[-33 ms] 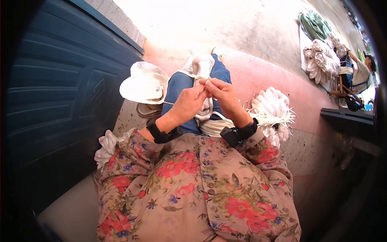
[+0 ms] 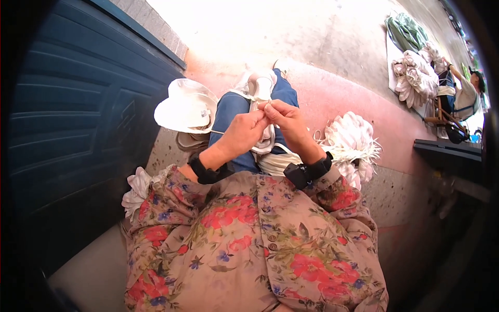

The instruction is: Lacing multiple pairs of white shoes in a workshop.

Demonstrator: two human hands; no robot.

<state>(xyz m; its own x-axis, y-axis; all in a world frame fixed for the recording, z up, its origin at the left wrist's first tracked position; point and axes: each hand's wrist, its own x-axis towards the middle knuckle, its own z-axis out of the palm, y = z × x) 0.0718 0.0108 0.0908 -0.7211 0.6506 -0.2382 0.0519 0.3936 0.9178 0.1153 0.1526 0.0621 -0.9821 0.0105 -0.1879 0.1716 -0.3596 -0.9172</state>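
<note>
My left hand [image 2: 243,132] and my right hand [image 2: 292,129] meet above my lap, thumbs and fingertips pinched together. Whatever sits between the fingertips is too small to make out. Just beyond and under them, a white padded piece [image 2: 261,86] that looks like a shoe upper lies between my knees. Part of it is hidden by the hands. A bundle of white cords [image 2: 278,165] lies across my lap, below my right hand. Both wrists wear black bands.
At my left stands a white open container [image 2: 174,112] beside a dark blue panelled door [image 2: 67,114]. Bundles of white pieces lie at my right [image 2: 351,135] and lower left [image 2: 138,190]. Further right, a person [image 2: 465,99] sits near more white bundles [image 2: 416,78] and green cloth [image 2: 405,34].
</note>
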